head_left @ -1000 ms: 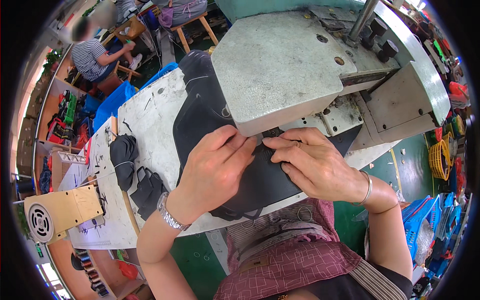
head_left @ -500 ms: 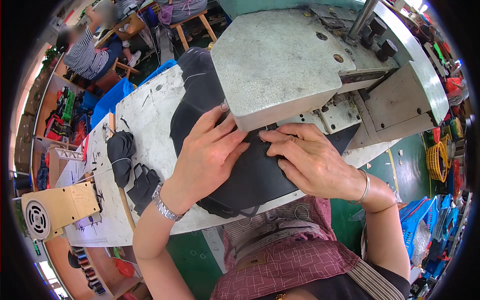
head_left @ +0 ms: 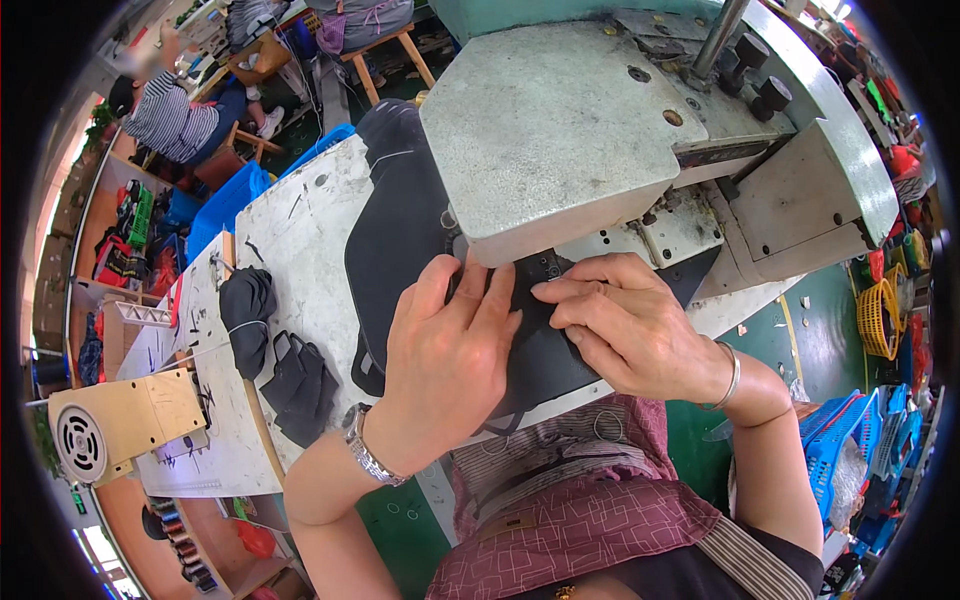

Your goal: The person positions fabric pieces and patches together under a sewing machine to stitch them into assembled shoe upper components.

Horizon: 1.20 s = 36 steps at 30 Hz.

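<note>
Black sheet material, smooth and flat, lies on the white worktable beneath the pale grey head of an industrial sewing machine. My left hand rests on it with fingers stretched forward, tips close to the lower edge of the machine head. Across from it, my right hand has its fingers bent and pressed together, with the tips at a small dark fitting under the head. Whatever those fingertips may pinch is too small or hidden to make out. The needle is out of sight.
Left on the worktable are a tied black bundle and some folded black pieces. A cream motor housing sits at far left. Blue baskets stand behind the table, others at right. A person sits at back left.
My left hand has shifted right and nearer to me, uncovering more of the black material's left part. My right hand has drawn slightly right, its fingertips away from the machine head's corner.
</note>
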Tool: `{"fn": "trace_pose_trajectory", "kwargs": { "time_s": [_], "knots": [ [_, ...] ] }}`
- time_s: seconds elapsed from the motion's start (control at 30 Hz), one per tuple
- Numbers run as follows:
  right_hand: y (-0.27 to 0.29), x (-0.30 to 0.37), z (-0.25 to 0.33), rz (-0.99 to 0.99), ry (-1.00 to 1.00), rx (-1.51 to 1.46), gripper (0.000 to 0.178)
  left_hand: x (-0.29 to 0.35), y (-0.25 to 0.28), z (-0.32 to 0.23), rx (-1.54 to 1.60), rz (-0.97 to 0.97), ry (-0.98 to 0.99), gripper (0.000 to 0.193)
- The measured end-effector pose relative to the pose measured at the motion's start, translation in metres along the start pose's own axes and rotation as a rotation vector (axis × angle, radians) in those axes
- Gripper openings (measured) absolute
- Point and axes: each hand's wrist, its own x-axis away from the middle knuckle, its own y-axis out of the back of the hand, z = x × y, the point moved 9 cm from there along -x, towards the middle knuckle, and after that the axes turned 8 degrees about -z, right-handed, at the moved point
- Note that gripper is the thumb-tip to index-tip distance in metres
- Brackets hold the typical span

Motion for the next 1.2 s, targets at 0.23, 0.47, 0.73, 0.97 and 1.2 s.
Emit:
{"fn": "trace_pose_trajectory", "kwargs": {
  "time_s": [0.23, 0.47, 0.73, 0.97, 1.2],
  "knots": [
    [-0.001, 0.0, 0.005, -0.005, 0.037, 0.042, 0.025, -0.007, 0.001, 0.01, 0.003, -0.02, 0.015, 0.034],
    [-0.005, -0.005, 0.001, 0.034, 0.015, 0.073, 0.026, -0.015, -0.004, 0.023, 0.032, -0.037, 0.025, 0.028],
    [-0.008, -0.006, 0.002, 0.093, -0.003, 0.077, 0.029, -0.024, -0.008, 0.031, -0.036, -0.033, 0.01, 0.029],
    [-0.007, -0.004, 0.005, 0.073, -0.024, 0.043, 0.029, -0.03, -0.017, 0.055, -0.158, 0.021, -0.022, 0.038],
    [0.028, 0.048, 0.032, -0.2, 0.196, -0.068, 0.024, 0.051, 0.006, -0.006, 0.004, 0.19, -0.236, 0.074]
  ]
}}
